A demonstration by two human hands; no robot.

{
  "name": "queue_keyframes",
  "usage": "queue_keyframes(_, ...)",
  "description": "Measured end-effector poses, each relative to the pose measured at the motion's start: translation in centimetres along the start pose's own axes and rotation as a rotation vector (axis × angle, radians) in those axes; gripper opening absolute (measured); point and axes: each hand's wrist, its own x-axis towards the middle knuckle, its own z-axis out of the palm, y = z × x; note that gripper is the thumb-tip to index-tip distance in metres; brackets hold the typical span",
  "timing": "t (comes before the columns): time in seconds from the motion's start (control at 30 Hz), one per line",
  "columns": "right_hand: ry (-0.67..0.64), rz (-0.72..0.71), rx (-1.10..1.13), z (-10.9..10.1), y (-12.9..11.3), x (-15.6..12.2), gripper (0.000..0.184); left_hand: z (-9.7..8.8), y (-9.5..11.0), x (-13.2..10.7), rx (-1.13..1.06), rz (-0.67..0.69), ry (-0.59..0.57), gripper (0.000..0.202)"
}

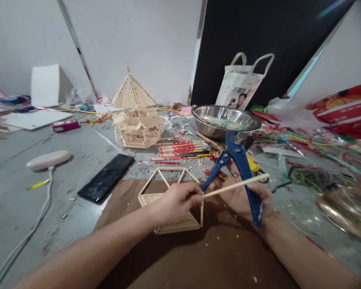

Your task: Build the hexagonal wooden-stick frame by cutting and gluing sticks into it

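My left hand [176, 200] pinches the near end of a thin wooden stick [237, 185], which slants up to the right. My right hand [243, 192] grips blue-handled cutters [240, 164], their jaws pointing up and their handles spread. The stick passes across the front of the cutter handle. Below both hands lies a hexagonal frame of wooden sticks [171, 188] on a brown cardboard sheet [198, 249].
A black phone [106, 177] lies left of the cardboard, with a white oval device [48, 159] and its cable beyond. Behind are a stick-built pavilion model [137, 128], a stick roof [132, 94], red-banded stick bundles [179, 147], a steel bowl [225, 120] and a paper bag [243, 82]. Clutter fills the right side.
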Motion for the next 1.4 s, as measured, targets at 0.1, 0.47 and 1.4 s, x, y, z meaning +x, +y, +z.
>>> queue_keyframes(0.1, -0.174, 0.123, 0.265, -0.2, 0.5, -0.2, 0.041, -0.1, 0.1, 0.1, -0.052, -0.017, -0.027, 0.015)
queue_keyframes(0.47, 0.064, -0.077, -0.660, -2.2, 2.3, 1.2, 0.037, -2.5, -1.0, 1.0, -0.588, -0.145, 0.292, 0.021)
queue_keyframes(1.4, -0.210, -0.228, -0.986, -0.2, 2.5, -0.1, 0.047, -1.6, -0.2, 0.9, -0.384, -0.083, 0.093, 0.011)
